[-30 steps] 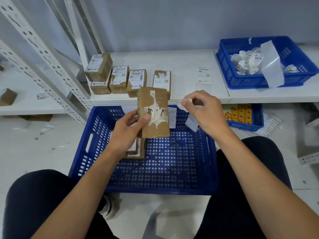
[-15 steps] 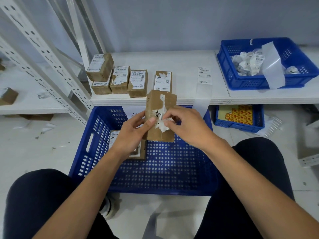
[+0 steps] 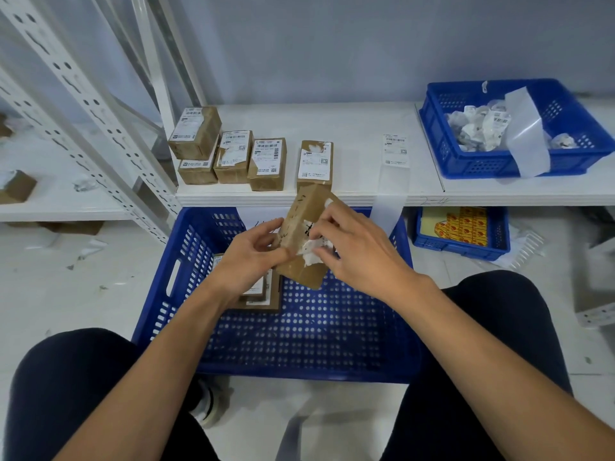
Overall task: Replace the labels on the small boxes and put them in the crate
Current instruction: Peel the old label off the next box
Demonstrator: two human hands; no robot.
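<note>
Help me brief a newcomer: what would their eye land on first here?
Centre frame, the brown box is held over the big blue crate while its torn white label is picked off. Behind it, a row of labelled boxes sits on the white shelf. At the shelf's right end, a blue basket holds crumpled peeled labels.

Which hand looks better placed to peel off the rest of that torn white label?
The right hand: its fingertips pinch the torn label on the box, while the left hand steadies it.
</note>
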